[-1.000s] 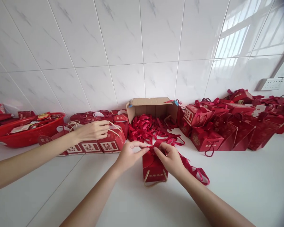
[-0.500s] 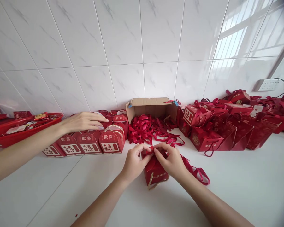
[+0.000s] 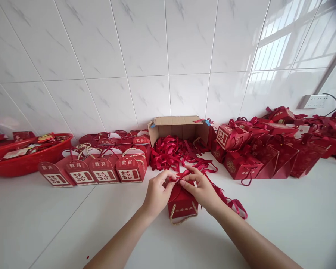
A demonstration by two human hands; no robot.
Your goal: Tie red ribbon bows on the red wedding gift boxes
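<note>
A small red gift box (image 3: 182,204) with a rope handle stands on the white counter (image 3: 282,224) in front of me. My left hand (image 3: 156,194) and my right hand (image 3: 202,190) meet over its top. Both pinch a red ribbon (image 3: 184,174) there, fingers closed on it. The ribbon's tails trail off to the right (image 3: 235,205) onto the counter.
An open cardboard box (image 3: 179,127) spilling red ribbons (image 3: 173,153) sits against the tiled wall. Rows of red gift boxes (image 3: 100,168) stand to the left, a red basin (image 3: 28,157) further left. Ribbon-tied boxes (image 3: 263,149) pile at the right, near a wall socket (image 3: 312,101).
Another person's arm, which reached over the left rows of boxes, has withdrawn out of view. My hands stay on the ribbon, working it over the box top.
</note>
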